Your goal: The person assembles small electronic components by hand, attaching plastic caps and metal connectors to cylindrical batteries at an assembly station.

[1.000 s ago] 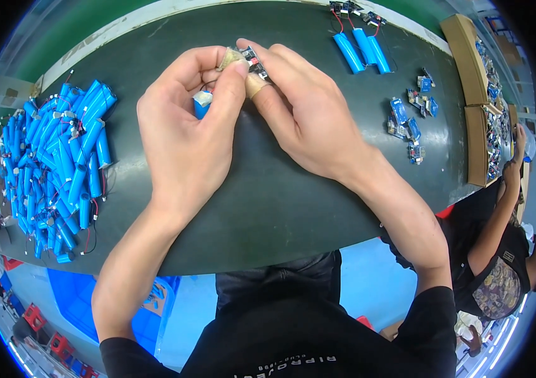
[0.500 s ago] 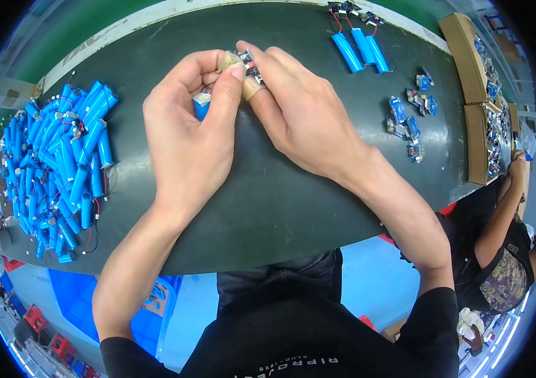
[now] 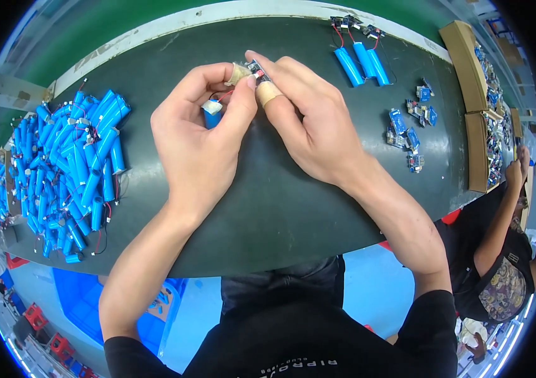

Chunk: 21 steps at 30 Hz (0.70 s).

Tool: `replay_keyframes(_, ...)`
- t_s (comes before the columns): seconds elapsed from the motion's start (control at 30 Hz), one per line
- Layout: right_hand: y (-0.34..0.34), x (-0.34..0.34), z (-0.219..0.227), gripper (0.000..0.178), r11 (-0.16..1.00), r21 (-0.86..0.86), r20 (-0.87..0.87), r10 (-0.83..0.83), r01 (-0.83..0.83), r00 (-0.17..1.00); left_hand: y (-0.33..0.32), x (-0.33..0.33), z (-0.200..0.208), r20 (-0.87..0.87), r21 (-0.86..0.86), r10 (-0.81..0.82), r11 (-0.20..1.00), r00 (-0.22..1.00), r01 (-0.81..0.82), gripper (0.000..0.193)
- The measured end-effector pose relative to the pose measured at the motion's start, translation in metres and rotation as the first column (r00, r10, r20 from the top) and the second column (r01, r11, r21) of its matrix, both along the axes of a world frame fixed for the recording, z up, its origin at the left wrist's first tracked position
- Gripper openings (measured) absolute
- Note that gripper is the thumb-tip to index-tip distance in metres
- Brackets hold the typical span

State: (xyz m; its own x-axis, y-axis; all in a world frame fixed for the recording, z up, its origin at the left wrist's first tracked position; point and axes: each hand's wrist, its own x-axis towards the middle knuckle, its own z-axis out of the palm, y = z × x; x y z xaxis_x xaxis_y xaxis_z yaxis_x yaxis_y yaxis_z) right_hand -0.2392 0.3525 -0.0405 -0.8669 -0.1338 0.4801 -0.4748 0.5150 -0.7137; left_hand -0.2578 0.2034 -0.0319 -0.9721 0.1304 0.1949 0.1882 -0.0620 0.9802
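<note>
A blue cylindrical battery with a pale end sits in my left hand, its lower part hidden by the palm and fingers. From its top a thin red wire runs toward the left fingertips, which pinch at the edge of a small circuit board. My right hand is closed on that board with thumb and index finger. Something small, white and red, shows where the two thumbs meet; it looks like the wire's plug at the board's socket. Tan tape wraps the right thumb and a left fingertip.
A big heap of blue batteries with wires covers the table's left. Far right lie several batteries joined to boards, with loose blue circuit boards nearer. Cardboard boxes of boards line the right edge. A co-worker sits at right.
The whole view has shifted slightly. My left hand has turned a little, so more of the battery and its red wire show. Both hands still meet at the board.
</note>
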Motion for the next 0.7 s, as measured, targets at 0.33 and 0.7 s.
replay_keyframes(0.33, -0.0001, 0.0, -0.002, 0.033, 0.999, 0.037, -0.05, -0.036, 0.037, 0.998, 0.0014, 0.0004, -0.0067, -0.144, -0.075, 0.064, 0.994, 0.988, -0.075, 0.014)
replay_keyframes(0.7, 0.0039, -0.0016, -0.0023, 0.035, 0.992, 0.117, -0.074, -0.041, 0.05, 0.996, 0.0013, 0.0018, -0.0054, -0.082, -0.082, 0.032, 0.996, 0.996, -0.039, 0.014)
